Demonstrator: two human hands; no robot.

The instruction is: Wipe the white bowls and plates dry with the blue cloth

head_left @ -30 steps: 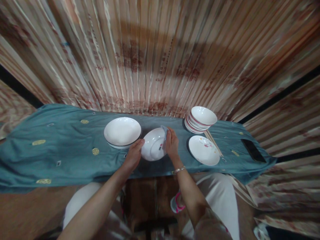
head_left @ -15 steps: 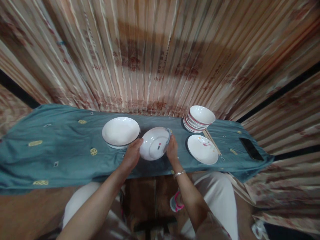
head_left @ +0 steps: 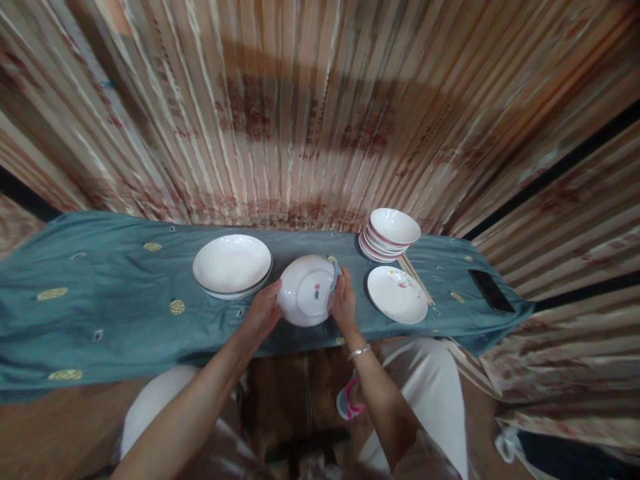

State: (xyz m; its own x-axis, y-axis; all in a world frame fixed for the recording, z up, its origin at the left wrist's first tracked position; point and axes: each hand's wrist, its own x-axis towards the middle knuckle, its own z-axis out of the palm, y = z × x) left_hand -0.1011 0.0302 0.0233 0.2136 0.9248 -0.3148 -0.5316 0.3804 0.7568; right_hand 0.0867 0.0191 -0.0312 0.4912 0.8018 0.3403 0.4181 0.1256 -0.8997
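Note:
Between both hands a white plate (head_left: 303, 303) is held tilted above the table, its underside with a small red and dark mark facing me. My left hand (head_left: 265, 308) grips its left edge. At the right edge, my right hand (head_left: 344, 300) is closed around a thin pale blue-grey cloth (head_left: 336, 272) pressed against the rim; most of the cloth is hidden by the fingers. Left of the held plate stands a stack of large white dishes (head_left: 233, 263) with dark rims. To the right lies a white oval plate (head_left: 397, 295) with a floral print.
Behind the oval plate stands a stack of white bowls (head_left: 395, 227) with red rims. Wooden chopsticks (head_left: 416, 279) lie beside it, and a black phone (head_left: 491, 291) sits farther right. A green patterned cloth (head_left: 130, 300) covers the table; a pleated curtain (head_left: 300, 120) hangs behind.
The held plate has turned slightly, so its underside faces me more fully. Both hands keep their hold. The whole view has shifted a little, with the table items appearing farther left.

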